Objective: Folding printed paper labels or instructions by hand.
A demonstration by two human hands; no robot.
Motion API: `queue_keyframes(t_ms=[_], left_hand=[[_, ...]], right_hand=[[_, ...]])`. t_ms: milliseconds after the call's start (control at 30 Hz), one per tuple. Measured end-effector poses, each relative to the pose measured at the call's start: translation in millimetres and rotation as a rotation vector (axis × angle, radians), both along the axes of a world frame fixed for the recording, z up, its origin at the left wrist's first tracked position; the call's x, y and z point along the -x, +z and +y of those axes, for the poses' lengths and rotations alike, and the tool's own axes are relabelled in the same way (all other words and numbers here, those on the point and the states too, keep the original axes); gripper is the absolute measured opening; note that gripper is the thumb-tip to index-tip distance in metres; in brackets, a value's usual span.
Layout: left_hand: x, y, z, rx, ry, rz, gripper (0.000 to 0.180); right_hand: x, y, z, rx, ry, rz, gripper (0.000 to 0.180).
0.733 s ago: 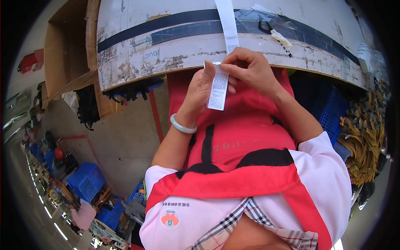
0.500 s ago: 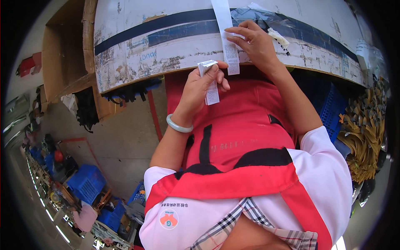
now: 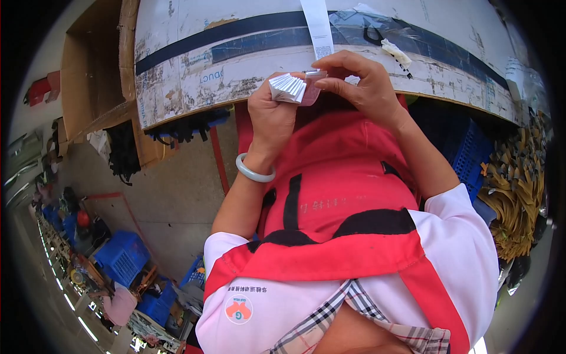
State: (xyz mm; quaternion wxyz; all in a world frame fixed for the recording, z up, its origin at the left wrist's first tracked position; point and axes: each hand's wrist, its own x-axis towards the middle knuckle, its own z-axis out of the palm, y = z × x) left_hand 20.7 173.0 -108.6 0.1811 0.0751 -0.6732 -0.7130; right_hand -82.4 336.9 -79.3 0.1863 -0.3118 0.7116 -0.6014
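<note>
My left hand [image 3: 272, 115] is closed around a fanned stack of folded white labels [image 3: 286, 88], just off the table's near edge. A long white label strip [image 3: 319, 28] with small print runs down across the table to my hands. Close beside the stack, my right hand [image 3: 367, 85] pinches the strip's near end between thumb and fingertips. A thin label piece [image 3: 310, 89] hangs between the two hands, the red apron faintly visible through it. Whether it is still joined to the strip is hidden by my fingers.
The worn white tabletop [image 3: 177, 94] carries dark tape bands. Clear plastic with a small white and black item [image 3: 396, 53] lies right of the strip. An open cardboard box [image 3: 94, 76] stands left. At right are a blue crate [image 3: 471, 156] and bundled brown pieces [image 3: 513, 194].
My left hand has turned and risen slightly, so the label stack now faces up and fans out. My right hand has come down along the strip to meet it.
</note>
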Motion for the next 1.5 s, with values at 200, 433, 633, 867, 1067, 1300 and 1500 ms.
queue_keyframes(t_ms=[200, 433, 633, 867, 1067, 1300, 1500], left_hand=[[-6.1, 4.2, 4.5, -0.111, -0.005, -0.110, 0.015], [-5.4, 2.1, 5.6, -0.173, 0.013, -0.168, 0.016], [-8.2, 7.8, -0.1, -0.618, -0.159, -0.408, 0.019], [-18.3, 10.4, 7.8, -0.737, -0.382, -0.372, 0.036], [-35.8, -3.5, 4.2, -0.750, -0.382, -0.451, 0.018], [-44.2, 2.2, 20.2, -0.627, -0.333, -0.474, 0.014], [-43.6, 3.6, 19.3, -0.669, -0.367, -0.481, 0.006]], right_hand=[[-4.0, -2.5, 1.9, -0.087, -0.015, 0.141, 0.017], [-3.4, -4.0, 2.0, -0.068, 0.035, -0.122, 0.015], [-5.4, 19.5, 6.0, -0.085, 0.190, -0.589, 0.012], [-27.8, 3.7, -0.7, -0.079, 0.028, -0.264, 0.011], [-29.1, 4.7, 11.4, -0.154, 0.134, -0.219, 0.017], [-43.4, 11.7, 6.4, -0.082, 0.150, 0.050, 0.018], [-33.6, 12.3, 13.8, -0.091, 0.148, 0.019, 0.010]])
